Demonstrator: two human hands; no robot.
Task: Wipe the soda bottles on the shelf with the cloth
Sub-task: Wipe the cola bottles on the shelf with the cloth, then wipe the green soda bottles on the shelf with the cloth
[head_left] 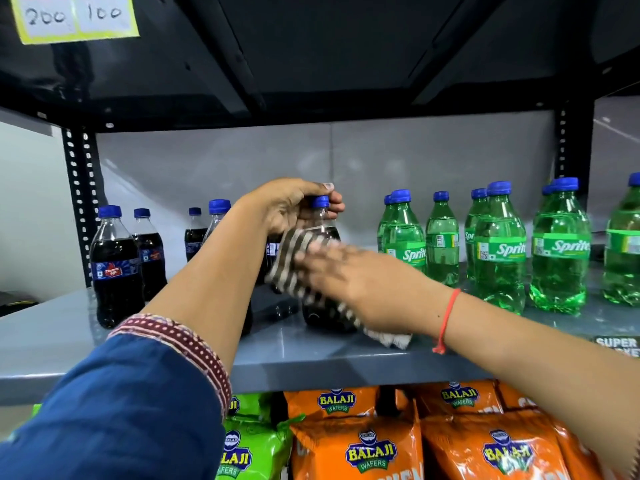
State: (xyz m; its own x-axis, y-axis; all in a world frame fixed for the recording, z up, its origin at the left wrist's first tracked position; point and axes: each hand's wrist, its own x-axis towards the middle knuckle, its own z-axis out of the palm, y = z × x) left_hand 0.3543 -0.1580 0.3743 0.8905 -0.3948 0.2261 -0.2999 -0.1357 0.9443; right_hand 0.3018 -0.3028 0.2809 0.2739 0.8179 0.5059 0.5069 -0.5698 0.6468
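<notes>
A dark cola bottle (323,226) with a blue cap stands upright on the grey shelf (311,355), near its middle. My left hand (289,204) grips this bottle around the neck, just under the cap. My right hand (360,285), blurred by motion, presses a brown-and-white striped cloth (294,258) against the bottle's front. The cloth and my hand hide most of the bottle's body. More dark cola bottles (116,265) stand to the left, and green Sprite bottles (498,247) stand to the right.
A black shelf board (311,46) hangs close above the bottles. Black perforated uprights (81,202) frame the bay. Orange and green wafer packets (370,448) fill the shelf below. A yellow price tag (74,17) hangs at the top left.
</notes>
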